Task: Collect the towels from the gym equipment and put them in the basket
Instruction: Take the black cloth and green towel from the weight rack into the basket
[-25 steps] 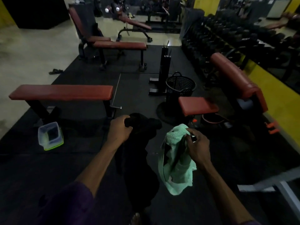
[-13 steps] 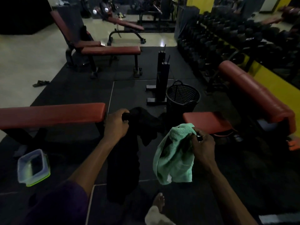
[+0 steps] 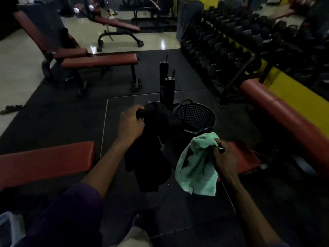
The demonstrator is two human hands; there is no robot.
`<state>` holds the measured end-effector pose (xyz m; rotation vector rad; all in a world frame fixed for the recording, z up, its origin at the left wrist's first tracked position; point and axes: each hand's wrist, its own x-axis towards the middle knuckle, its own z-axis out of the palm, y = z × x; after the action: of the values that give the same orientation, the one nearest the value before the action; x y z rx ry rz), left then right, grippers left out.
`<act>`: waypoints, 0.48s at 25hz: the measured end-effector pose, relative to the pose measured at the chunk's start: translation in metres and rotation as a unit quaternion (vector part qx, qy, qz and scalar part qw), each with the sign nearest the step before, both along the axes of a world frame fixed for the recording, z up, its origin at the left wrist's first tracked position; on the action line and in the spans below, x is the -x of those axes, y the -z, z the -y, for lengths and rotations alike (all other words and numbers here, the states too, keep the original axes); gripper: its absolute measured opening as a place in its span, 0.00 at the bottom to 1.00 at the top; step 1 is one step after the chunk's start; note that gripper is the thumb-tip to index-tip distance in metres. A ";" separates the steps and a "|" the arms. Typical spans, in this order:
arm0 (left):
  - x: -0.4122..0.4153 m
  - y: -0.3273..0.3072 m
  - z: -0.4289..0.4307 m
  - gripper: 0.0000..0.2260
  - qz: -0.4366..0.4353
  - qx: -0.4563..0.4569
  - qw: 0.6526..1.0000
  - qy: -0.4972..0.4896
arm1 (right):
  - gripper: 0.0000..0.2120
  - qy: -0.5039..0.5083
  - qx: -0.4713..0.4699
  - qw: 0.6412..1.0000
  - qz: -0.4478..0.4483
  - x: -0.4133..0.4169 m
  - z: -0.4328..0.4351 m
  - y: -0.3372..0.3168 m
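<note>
My left hand (image 3: 130, 124) grips a black towel (image 3: 151, 154), my right hand (image 3: 225, 157) a green towel (image 3: 195, 170); their dangling ends could snag the basket (image 3: 197, 113) rim.

Gym: benches (image 3: 99, 62), dumbbell rack (image 3: 236, 41).

The black towel (image 3: 149, 157) hides the left side of the basket (image 3: 197, 114), and the green towel (image 3: 197, 168) covers its lower front. Its inside is too dark to read. The fingers (image 3: 135, 111) of the left hand (image 3: 130, 125) end out of sight in black cloth. The left edge cuts off the near bench (image 3: 44, 163), and the bottom corner cuts off a plastic box (image 3: 8, 227).
</note>
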<state>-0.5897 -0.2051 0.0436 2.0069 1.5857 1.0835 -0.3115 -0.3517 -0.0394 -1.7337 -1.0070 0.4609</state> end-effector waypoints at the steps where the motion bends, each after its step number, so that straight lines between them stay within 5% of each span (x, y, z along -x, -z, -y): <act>1: -0.008 0.003 -0.025 0.17 0.003 -0.001 1.000 0.011 | 0.12 0.006 -0.001 1.000 0.006 -0.005 -0.020 -0.001; 12: -0.040 0.028 -0.272 0.16 0.003 0.035 0.995 0.097 | 0.11 0.158 0.038 0.986 0.033 -0.059 -0.257 0.033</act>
<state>-0.5493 0.0671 0.0153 2.0606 1.3715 0.9459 -0.2522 -0.0946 -0.0723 -1.9458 -0.7491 0.2413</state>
